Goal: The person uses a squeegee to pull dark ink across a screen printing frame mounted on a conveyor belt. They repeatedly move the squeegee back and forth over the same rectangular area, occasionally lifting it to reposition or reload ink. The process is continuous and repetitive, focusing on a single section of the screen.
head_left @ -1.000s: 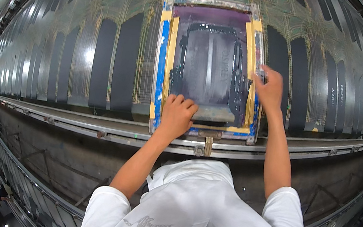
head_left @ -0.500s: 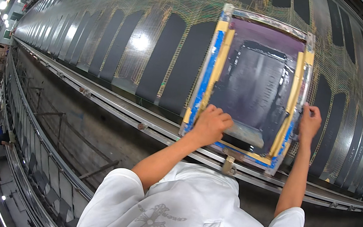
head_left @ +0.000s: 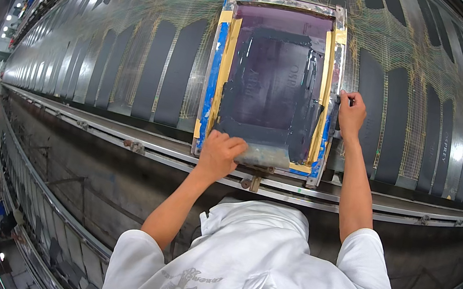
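A screen printing frame (head_left: 215, 67) with purple mesh, blue paint and yellow tape strips lies on the long table in front of me. Dark ink coats much of its mesh. A wide, flat squeegee (head_left: 266, 156) rests at the near end inside the frame. My left hand (head_left: 221, 156) is closed on the squeegee's left end, at the frame's near left corner. Beside the right rail, about halfway along, is my right hand (head_left: 352, 115), its fingers pinched against the frame's edge. A small dark bit shows between those fingers, too small to name.
Rows of dark fabric pieces (head_left: 370, 98) lie on the shiny table, with yellow mesh lines between them. A metal rail (head_left: 191, 163) runs along the near edge, with a metal stop (head_left: 256, 182) by the frame. Railings (head_left: 49, 196) stand lower left.
My view has turned, so the frame now sits further left and straighter in the picture. Both hands keep their places at the frame, and the squeegee stays at its near end.
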Demonstrator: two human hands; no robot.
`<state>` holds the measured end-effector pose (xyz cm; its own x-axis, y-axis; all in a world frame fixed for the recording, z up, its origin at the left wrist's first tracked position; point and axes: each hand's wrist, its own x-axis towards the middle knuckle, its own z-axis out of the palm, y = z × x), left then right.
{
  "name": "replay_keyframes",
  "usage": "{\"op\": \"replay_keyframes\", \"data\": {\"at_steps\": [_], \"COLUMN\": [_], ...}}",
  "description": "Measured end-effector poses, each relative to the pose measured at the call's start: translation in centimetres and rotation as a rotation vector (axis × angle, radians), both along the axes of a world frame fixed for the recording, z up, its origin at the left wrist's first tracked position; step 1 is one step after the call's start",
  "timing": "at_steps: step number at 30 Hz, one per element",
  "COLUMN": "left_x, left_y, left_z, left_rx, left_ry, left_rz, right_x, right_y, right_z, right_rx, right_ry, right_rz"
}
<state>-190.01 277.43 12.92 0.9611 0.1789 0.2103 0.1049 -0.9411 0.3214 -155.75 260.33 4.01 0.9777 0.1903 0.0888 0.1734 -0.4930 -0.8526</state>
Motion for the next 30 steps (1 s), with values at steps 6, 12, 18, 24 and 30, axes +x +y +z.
{"op": "replay_keyframes", "data": {"at_steps": [6,12,18,24,30], "left_x": [-0.1,8.0,20.2,24.2,25.8], "left_y": [0.7,6.5,15.3,18.1,18.5], "left_z": [-2.2,-3.5,-3.5,-1.8,-2.7], "left_rx": [-0.043,0.014,-0.007,-0.173,-0.11], "left_ry": [0.063,0.016,-0.038,0.021,0.091], "left_rz": [-0.054,-0.053,-0.086,-0.084,-0.051], "right_x": [0.7,1.5,4.4,5.8,6.7], "right_y": [0.0,-0.2,4.0,12.6,16.5], "right_z": [-1.6,-0.7,5.7,9.3,5.8], "right_rx": [-0.117,-0.328,-0.091,-0.177,-0.514], "right_ry": [0.013,0.035,0.033,-0.194,-0.169], "right_rz": [-0.005,0.092,0.479,0.91,0.913]}}
